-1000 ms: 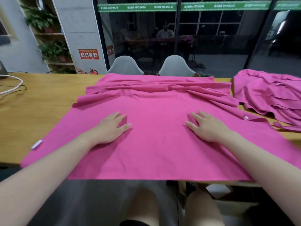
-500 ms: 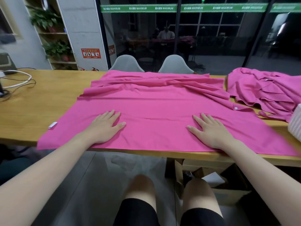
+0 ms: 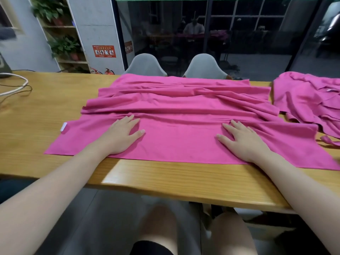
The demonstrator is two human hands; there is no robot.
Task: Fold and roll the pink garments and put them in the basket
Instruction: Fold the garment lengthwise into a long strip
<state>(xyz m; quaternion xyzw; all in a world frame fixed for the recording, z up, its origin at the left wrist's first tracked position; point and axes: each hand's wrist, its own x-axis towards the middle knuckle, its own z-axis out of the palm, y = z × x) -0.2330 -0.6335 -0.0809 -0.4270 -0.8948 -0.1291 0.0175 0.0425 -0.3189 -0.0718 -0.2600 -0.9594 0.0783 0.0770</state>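
Head view shows the garment [image 3: 184,129] spread across the table [image 3: 161,181], both hands flat on it. Left hand [image 3: 121,137] lies at about 8 o'clock of the cloth's centre, fingers straight and together, thumb out to 3 o'clock, holding nothing. Right hand [image 3: 242,140] lies at about 4 o'clock, fingers straight and slightly spread, also pressing only.

Change noted: against the earlier frames the near hem no longer hangs over the table edge; it now sits well onto the wood, with bare table between hem and edge. Both palms have travelled toward 12 o'clock with the cloth under them. Fabric has bunched into long ridges just beyond the fingertips, more heavily than before. A white tag [image 3: 63,127] shows at the left hem corner, at 9 o'clock of the left hand.

Judgement: the garment has been slid up the table for working room, not folded. The ridges at 12 o'clock need smoothing before a clean fold is possible. Folding and rolling are not yet begun on this piece.

A pile [image 3: 309,100] of further pink cloth lies at 2 o'clock, touching or overlapping the garment's right edge; which cannot be told. No basket is visible in the current frame. A cable [image 3: 16,87] lies at 10 o'clock, well apart.
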